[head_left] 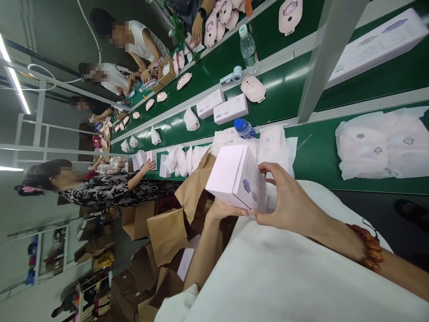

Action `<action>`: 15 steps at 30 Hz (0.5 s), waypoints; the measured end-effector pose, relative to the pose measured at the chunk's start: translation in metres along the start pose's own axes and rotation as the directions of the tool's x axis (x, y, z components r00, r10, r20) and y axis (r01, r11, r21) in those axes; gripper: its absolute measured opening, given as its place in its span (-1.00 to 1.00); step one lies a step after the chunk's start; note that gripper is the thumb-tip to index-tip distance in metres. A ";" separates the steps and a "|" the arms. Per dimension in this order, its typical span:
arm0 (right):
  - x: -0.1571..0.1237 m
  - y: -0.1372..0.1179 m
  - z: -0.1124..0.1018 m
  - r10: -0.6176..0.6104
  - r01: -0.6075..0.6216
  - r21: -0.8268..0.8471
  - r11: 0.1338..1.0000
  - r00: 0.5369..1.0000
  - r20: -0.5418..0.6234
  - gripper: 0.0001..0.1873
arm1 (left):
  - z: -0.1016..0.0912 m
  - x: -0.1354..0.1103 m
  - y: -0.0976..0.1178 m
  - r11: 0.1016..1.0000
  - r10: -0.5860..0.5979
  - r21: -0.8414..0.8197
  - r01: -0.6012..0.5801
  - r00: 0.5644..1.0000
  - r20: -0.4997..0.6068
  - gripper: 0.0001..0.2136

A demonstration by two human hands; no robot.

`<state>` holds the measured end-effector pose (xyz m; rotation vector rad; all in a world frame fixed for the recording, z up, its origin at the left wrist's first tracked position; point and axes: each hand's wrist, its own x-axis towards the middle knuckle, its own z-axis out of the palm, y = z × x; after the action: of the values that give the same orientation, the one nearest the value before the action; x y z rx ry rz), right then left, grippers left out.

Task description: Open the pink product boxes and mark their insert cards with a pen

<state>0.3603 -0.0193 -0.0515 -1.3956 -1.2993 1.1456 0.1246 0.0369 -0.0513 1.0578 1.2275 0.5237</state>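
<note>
A pale pink printed carton is held up between my two hands, tilted, with small text and purple round marks on one face. My left hand supports its lower edge. My right hand grips its side with the fingers spread over the face, and an amber bead bracelet sits on that wrist. Brown kraft paper lies just beyond the carton. White packets rest on the green conveyor belt close to my fingers. White fabric covers my lap below my arms.
The picture is turned sideways. Co-workers sit along the green belt, which carries pink items, cartons and bottles. A grey metal post crosses it. Cardboard boxes and kraft paper stand on the floor at the lower left.
</note>
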 end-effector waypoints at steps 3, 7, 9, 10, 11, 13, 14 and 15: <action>-0.001 -0.001 -0.005 -0.042 0.042 0.031 0.999 0.999 -0.013 -0.09 | 0.008 0.003 -0.003 0.998 0.043 -0.039 -0.046 0.996 -0.081 -0.08; -0.004 0.000 -0.014 -0.127 0.125 -0.033 0.992 0.990 -0.059 0.06 | 0.016 0.002 0.001 0.992 0.092 -0.082 -0.100 0.991 -0.096 0.07; -0.006 0.002 -0.020 -0.179 0.175 -0.068 0.982 0.983 -0.049 0.17 | 0.015 0.002 0.005 0.989 0.112 -0.090 -0.119 0.991 -0.080 -0.01; -0.007 0.003 -0.023 -0.205 0.201 -0.083 0.976 0.978 -0.046 0.19 | 0.015 0.002 0.006 0.988 0.120 -0.088 -0.125 0.991 -0.063 -0.07; -0.008 0.003 -0.025 -0.227 0.221 -0.098 0.970 0.973 -0.052 0.21 | 0.014 0.002 0.007 0.988 0.129 -0.083 -0.133 0.991 -0.045 -0.12; -0.010 0.004 -0.028 -0.262 0.252 -0.133 0.958 0.963 -0.061 0.22 | 0.016 0.003 0.007 0.985 0.158 -0.073 -0.159 0.987 -0.022 -0.14; -0.011 0.004 -0.028 -0.271 0.260 -0.148 0.954 0.961 -0.055 0.22 | 0.018 0.003 0.006 0.982 0.173 -0.075 -0.174 0.985 -0.022 -0.12; -0.011 0.003 -0.028 -0.266 0.257 -0.153 0.954 0.963 -0.039 0.23 | 0.021 0.004 0.005 0.979 0.184 -0.083 -0.186 0.982 -0.026 -0.10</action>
<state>0.3878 -0.0305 -0.0489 -1.3039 -1.4992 0.8387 0.1463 0.0342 -0.0497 1.1029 1.1187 0.7246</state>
